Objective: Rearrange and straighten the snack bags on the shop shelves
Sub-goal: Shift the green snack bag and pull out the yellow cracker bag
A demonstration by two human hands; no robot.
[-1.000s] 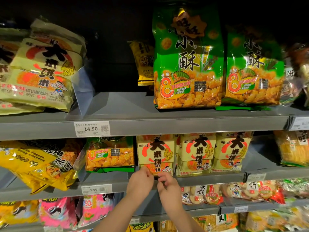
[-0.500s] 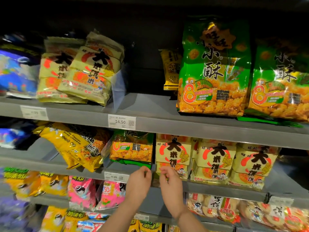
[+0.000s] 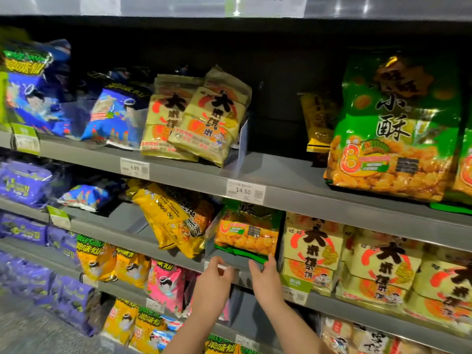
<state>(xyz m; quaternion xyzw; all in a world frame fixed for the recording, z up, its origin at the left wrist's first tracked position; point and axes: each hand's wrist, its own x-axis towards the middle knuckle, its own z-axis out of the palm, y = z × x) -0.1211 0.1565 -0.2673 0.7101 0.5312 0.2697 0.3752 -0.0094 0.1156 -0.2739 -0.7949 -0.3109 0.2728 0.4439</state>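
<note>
left hand [image 3: 214, 280] low middle: bent fingers pinch white tag [image 3: 225, 267] on shelf edge [image 3: 238, 263] | right hand [image 3: 265, 278]: fingertips touch small green bag [image 3: 246, 232], grip can't tell

Left hand [image 3: 215, 275] and right hand [image 3: 265, 278] shifted left along middle shelf [image 3: 127, 223]: from under cream cracker bag [image 3: 313, 254] to under small green bag [image 3: 246, 233]. Gap between hands wider. Right fingertips [image 3: 271, 259] now at green bag's bottom corner.
</note>
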